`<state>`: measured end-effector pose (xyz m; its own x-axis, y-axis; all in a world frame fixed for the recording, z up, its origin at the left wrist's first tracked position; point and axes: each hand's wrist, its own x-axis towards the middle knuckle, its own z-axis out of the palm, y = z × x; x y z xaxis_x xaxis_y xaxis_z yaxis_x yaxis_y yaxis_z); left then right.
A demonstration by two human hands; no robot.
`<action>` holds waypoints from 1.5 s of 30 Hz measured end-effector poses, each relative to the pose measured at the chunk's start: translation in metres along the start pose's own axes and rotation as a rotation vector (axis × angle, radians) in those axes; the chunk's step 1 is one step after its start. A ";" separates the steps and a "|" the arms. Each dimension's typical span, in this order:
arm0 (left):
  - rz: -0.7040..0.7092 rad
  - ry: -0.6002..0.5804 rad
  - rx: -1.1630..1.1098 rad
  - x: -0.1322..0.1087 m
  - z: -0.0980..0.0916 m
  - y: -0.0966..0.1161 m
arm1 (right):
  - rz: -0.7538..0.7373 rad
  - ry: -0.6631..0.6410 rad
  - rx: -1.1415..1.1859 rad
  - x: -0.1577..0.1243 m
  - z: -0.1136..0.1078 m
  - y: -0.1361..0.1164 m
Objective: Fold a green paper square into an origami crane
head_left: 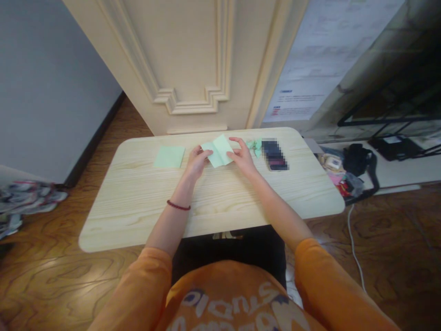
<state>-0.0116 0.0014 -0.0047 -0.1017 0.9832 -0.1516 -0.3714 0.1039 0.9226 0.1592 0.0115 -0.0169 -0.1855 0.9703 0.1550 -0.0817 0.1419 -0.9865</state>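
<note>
Between my hands, just over the table, is a light green sheet of paper with creases across it, partly folded. My left hand pinches its left edge between thumb and fingers. On the opposite side, my right hand grips the right edge with the thumb in front, its index finger raised along the top. Left of my left hand lies a flat square of the same green paper. Small folded green paper pieces sit just beyond my right hand, beside a blurred-out phone-like object.
The pale wood-grain table has rounded corners and stands against a cream panelled surface. To the right, a low shelf holds a bin of mixed items and a black device. A white cable runs down to the floor.
</note>
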 end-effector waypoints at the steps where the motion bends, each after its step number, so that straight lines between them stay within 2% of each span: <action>1: -0.011 -0.003 0.010 0.000 0.000 -0.001 | -0.035 -0.028 -0.023 -0.001 0.001 -0.001; 4: -0.028 0.004 0.028 0.002 -0.002 -0.003 | -0.108 -0.132 -0.115 -0.004 0.003 -0.006; 7: -0.017 0.017 0.028 0.004 -0.005 -0.003 | -0.102 -0.204 -0.212 -0.004 0.000 -0.008; 12: -0.025 -0.006 0.030 0.007 -0.010 0.001 | -0.075 -0.221 -0.252 -0.004 -0.005 -0.014; 17: -0.053 -0.021 0.053 0.003 -0.009 0.004 | -0.141 -0.295 -0.250 -0.007 -0.004 -0.017; 21: -0.087 -0.034 0.045 0.001 -0.006 0.004 | -0.169 -0.306 -0.235 -0.008 -0.002 -0.014; 25: -0.097 -0.034 0.047 0.002 -0.006 0.001 | -0.157 -0.283 -0.261 -0.005 -0.003 -0.009; 31: -0.066 -0.131 0.071 -0.002 -0.005 0.005 | -0.097 -0.229 -0.172 -0.003 -0.005 -0.009; 38: -0.047 -0.206 0.064 -0.006 0.000 0.010 | 0.035 -0.002 -0.073 0.001 -0.002 -0.008; 41: -0.025 -0.200 0.063 -0.005 0.002 0.010 | 0.040 0.058 -0.035 0.002 -0.002 -0.010; 45: 0.029 -0.165 0.088 -0.009 0.007 0.013 | 0.044 0.071 0.001 0.001 -0.003 -0.014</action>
<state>-0.0091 -0.0052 0.0109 0.0442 0.9965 -0.0707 -0.2875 0.0805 0.9544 0.1627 0.0106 -0.0034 -0.1193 0.9870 0.1073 -0.0761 0.0987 -0.9922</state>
